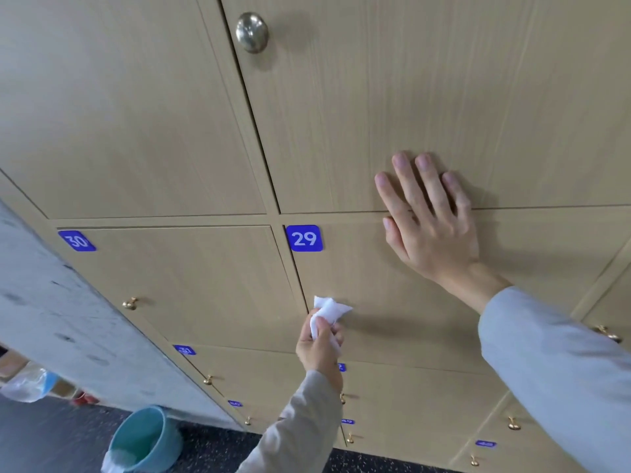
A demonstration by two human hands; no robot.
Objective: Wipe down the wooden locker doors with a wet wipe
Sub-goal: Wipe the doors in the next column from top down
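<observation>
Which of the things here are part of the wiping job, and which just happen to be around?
Part of the job:
wet wipe, held by left hand
door 29
right hand, flat on the doors

Just around:
blue bucket
plastic bag
door 30

Lower number plates unreadably small

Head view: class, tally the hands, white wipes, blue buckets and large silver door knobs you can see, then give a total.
Hands: 2 (left hand, right hand)
White wipes: 1 (wet wipe)
Blue buckets: 1 (bucket)
Large silver knobs: 1 (knob)
Total: 5
</observation>
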